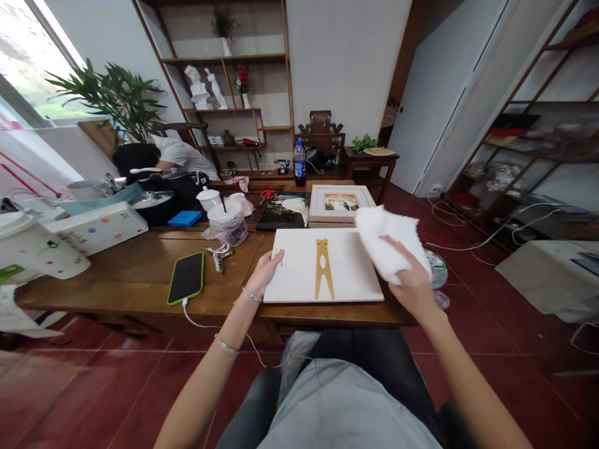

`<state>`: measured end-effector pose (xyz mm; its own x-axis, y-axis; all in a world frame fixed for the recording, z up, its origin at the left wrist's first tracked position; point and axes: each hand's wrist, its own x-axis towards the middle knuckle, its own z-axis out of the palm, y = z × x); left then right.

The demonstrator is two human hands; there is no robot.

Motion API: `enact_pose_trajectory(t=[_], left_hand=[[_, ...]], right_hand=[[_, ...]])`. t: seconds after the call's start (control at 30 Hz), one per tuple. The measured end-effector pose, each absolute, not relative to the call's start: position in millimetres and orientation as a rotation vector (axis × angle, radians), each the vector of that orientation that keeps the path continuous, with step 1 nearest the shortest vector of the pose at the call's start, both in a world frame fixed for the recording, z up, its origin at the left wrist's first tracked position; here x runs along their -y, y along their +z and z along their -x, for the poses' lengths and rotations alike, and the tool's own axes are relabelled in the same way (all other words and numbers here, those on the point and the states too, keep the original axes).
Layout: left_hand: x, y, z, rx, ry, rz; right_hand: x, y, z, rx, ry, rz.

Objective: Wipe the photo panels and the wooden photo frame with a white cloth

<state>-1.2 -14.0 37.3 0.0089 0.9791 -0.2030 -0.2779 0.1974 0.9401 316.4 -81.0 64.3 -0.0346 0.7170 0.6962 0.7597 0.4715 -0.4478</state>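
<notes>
A white board [294,268] with a gold, long-legged animal figure [322,265] on it lies at the front edge of the wooden table. My left hand [266,271] grips the board's left edge, thumb on top. Over the board's right side, my right hand [412,284] is closed on a white cloth or paper towel [386,240], which hangs partly folded above the corner. Just behind the board are a pale picture frame [318,202] and a dark picture [276,212] with a white shape on it.
To the left lie a charging phone [186,279], a silver object [219,257] and a lidded plastic cup [227,221]. Farther left stand a patterned box [100,231], black pots [175,184] and a paper cup [42,246]. A bottle [299,165] stands behind. A person [182,156] leans down behind the pots.
</notes>
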Motion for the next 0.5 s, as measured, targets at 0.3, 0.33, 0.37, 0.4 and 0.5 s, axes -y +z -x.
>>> enact_pose_trajectory(t=[0.3,0.33,0.37,0.4,0.5], left_hand=[[-0.4,22.6,-1.8,-1.201,1.147,-0.918],[-1.5,21.4,-1.2,-1.225,1.139,-0.942],[-2.4,20.8,-0.4,-1.25,1.129,-0.981],[-3.0,20.9,0.8,-1.277,1.112,-1.042],[-2.6,24.7,5.5,-1.417,1.007,-1.343]], right_hand=[[65.1,45.0,-285.3,2.497,-0.243,1.196],[64.5,43.0,-285.2,2.501,-0.235,1.206],[63.9,41.3,-285.7,2.5,-0.226,1.21],[63.4,40.1,-286.6,2.496,-0.214,1.209],[62.2,38.6,-289.1,2.482,-0.167,1.196]])
